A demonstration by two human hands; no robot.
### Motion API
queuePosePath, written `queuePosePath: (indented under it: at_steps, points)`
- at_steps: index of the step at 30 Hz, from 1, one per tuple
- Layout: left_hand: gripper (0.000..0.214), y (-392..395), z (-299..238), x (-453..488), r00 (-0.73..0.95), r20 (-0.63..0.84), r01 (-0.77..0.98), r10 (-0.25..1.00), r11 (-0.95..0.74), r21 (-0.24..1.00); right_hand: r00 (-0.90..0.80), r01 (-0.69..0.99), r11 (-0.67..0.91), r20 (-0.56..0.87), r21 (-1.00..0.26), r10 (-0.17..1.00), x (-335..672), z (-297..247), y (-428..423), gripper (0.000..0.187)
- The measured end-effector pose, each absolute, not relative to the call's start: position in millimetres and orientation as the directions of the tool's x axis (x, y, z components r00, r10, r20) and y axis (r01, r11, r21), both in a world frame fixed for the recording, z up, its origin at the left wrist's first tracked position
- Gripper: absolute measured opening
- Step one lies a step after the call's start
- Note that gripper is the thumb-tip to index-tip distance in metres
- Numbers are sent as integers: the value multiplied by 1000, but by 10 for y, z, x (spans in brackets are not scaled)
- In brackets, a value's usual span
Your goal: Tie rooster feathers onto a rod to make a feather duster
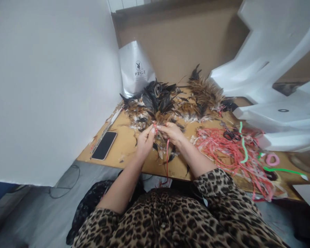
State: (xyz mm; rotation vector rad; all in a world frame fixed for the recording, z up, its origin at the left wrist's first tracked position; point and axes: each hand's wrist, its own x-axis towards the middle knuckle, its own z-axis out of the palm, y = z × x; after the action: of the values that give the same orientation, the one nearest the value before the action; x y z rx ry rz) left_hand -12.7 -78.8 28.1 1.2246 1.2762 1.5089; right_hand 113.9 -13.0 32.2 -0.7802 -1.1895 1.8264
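Both hands meet over the front part of a yellowish table, at the base of a bunch of brown and black feathers (pixel 158 117). My left hand (pixel 146 138) is closed, its thumb and fingers pinching the feather bunch where a red ribbon wraps it. From the right, my right hand (pixel 172 132) is closed too, its thumb pressed on the same red band. A loose length of red ribbon (pixel 167 156) hangs from near my right hand past the table's front edge. Black feathers fan out behind the hands, and loose feathers lie around them.
A phone (pixel 104 145) lies left of my hands. Behind stands a silver bag (pixel 136 69). A brown feather bundle (pixel 206 91) sits at the back right. Tangled red ribbons (pixel 222 146) cover the table's right part, near white foam pieces (pixel 281 117). A white panel (pixel 51 86) rises on the left.
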Motion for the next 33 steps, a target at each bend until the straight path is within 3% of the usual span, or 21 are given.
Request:
queuePosePath:
  at_steps: [7,12,17,24,33]
  points:
    - [45,-822,320,-97,-157,1,-279,988,-46,959,-529,-182,-169,-49,-969,847,1191,260,-54,39]
    - [43,-836,306,-130,17,-133,-471,991,126,873,-559,-154,-106,-2,-982,829,1255,207,0,38]
    - [40,-903,339,-157,191,-194,-497,962,266,826,-614,-167,-149,-15,-974,789,1306,268,-28,36]
    - [35,-967,397,-155,327,-155,-466,932,302,832,-690,-178,-191,-16,-965,724,1305,351,-101,38]
    - [35,-947,490,-251,87,-41,-516,995,80,853,-630,-280,-272,-37,-921,776,1230,295,-88,39]
